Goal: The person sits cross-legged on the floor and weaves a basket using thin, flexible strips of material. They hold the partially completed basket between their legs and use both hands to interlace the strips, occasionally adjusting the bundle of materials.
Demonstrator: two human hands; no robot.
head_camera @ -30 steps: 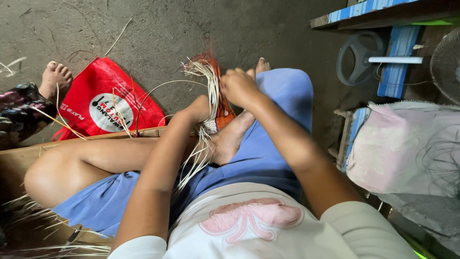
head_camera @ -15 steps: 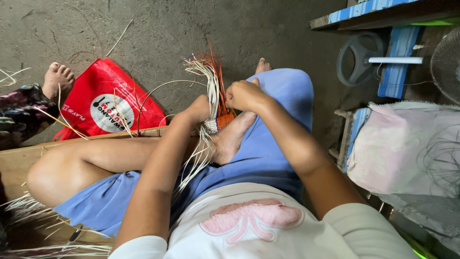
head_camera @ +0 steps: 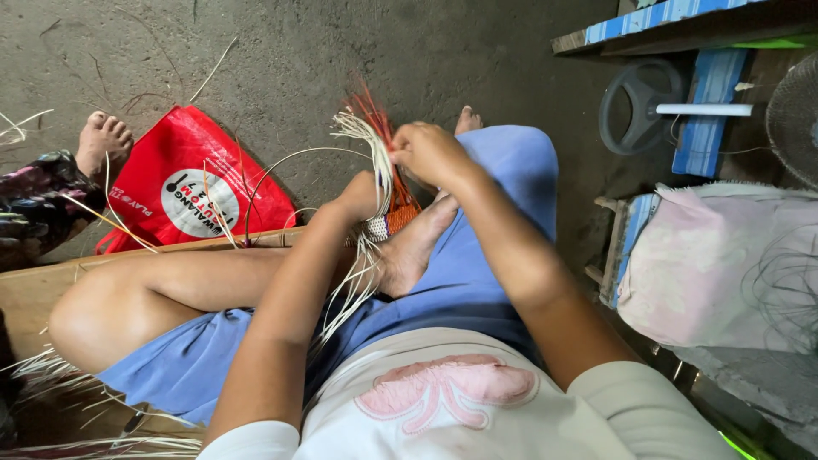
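A partly woven piece of cream and orange strips [head_camera: 385,213] rests against my raised foot, between my knees. My left hand [head_camera: 356,198] grips the woven part from the left, its fingers mostly hidden behind the strips. My right hand [head_camera: 429,152] pinches the loose cream strips [head_camera: 368,140] near their upper ends. Orange strip ends [head_camera: 368,102] stick up past the hands. More cream strips trail down over my blue shorts [head_camera: 477,281].
A red bag [head_camera: 192,187] lies on the concrete floor at left, beside another person's bare foot [head_camera: 102,140]. A wooden board [head_camera: 34,290] carries loose strips at lower left. A grey steering wheel [head_camera: 643,106], blue bench and pink cloth bundle [head_camera: 724,255] stand at right.
My right hand has shifted slightly along the cream strips near their tops. The left hand keeps its grip on the woven piece. The view has tilted a little.
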